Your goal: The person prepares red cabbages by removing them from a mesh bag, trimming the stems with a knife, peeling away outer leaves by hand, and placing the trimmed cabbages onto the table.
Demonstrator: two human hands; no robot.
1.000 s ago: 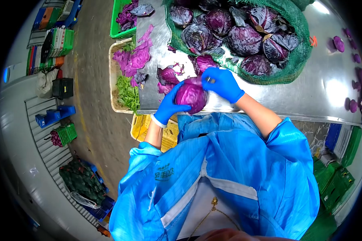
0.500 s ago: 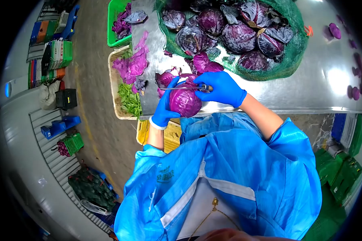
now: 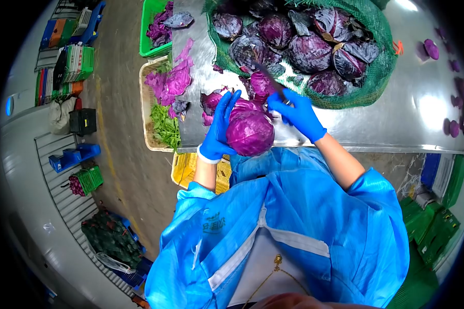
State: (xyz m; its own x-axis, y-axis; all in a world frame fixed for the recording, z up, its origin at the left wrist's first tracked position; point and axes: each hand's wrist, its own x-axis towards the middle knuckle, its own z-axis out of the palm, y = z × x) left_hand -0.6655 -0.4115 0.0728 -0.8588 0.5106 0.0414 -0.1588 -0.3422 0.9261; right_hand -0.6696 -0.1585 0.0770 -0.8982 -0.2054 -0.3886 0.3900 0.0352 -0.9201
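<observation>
A glossy red cabbage (image 3: 250,134) is at the table's near edge. My left hand (image 3: 219,129), in a blue glove, holds it from the left side, fingers stretched up along it and thumb low near its base. My right hand (image 3: 298,114), also gloved in blue, is closed around the handle of a knife (image 3: 271,80). The blade, blurred by motion, points up and left, apart from the cabbage in my left hand. Loose purple leaves (image 3: 261,86) lie just behind that cabbage.
A green mesh sack (image 3: 384,72) of dark red cabbages lies open on the metal table (image 3: 345,126). Left of the table stand a green crate (image 3: 157,50) and a pale crate (image 3: 145,110) with leaves. A yellow crate (image 3: 183,172) sits below the edge.
The knife has lifted off the cabbage and swung to point up and away, my right hand shifting right. The cabbage has turned and moved slightly right; my left fingers have straightened.
</observation>
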